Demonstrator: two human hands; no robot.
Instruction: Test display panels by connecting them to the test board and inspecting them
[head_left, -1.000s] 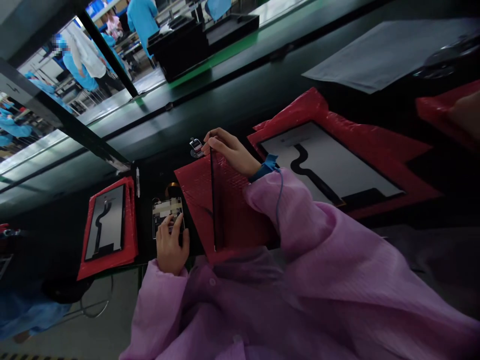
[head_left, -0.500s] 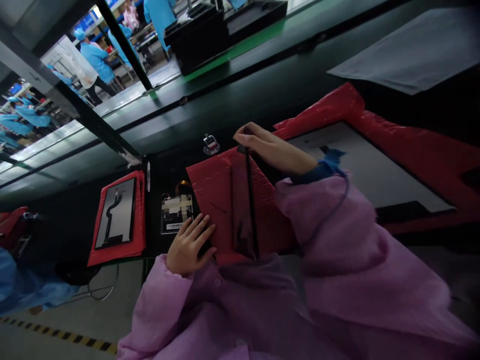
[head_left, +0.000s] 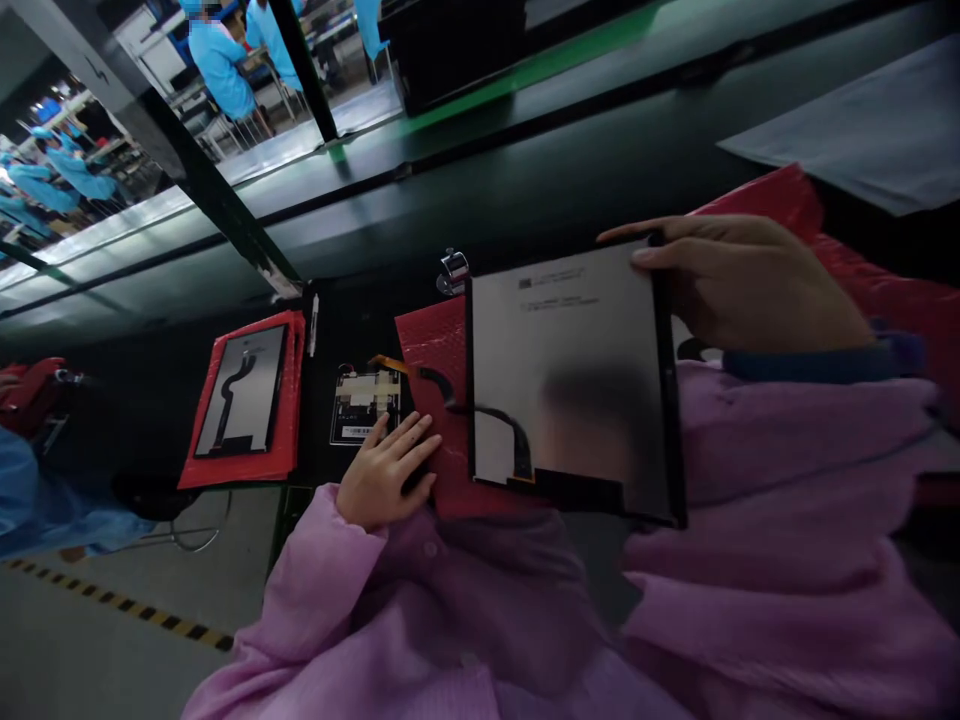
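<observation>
My right hand (head_left: 739, 275) pinches the top right corner of a display panel (head_left: 570, 370), raised and tilted with its silvery back toward me. From the panel's lower left a black ribbon cable (head_left: 499, 418) runs left to an orange end (head_left: 391, 364). My left hand (head_left: 390, 470) lies with fingers spread at the left edge of a red plastic sheet (head_left: 442, 345), holding nothing. Just beyond those fingers sits a small circuit board (head_left: 352, 415) with pale tape and a label. The panel hides much of the red sheet.
At the left, another display panel (head_left: 244, 390) lies on stacked red sheets (head_left: 289, 440), beside a white pen (head_left: 313, 325). A small metal part (head_left: 453, 270) stands behind the red sheet. More red plastic (head_left: 780, 200) and a whitish sheet (head_left: 862, 120) lie at right. A co-worker's blue sleeve (head_left: 60, 510) shows at left.
My right hand has moved right and turned the panel from edge-on to show its back, with the cable now visible. My left hand stays about where it was. The camera view has shifted slightly.
</observation>
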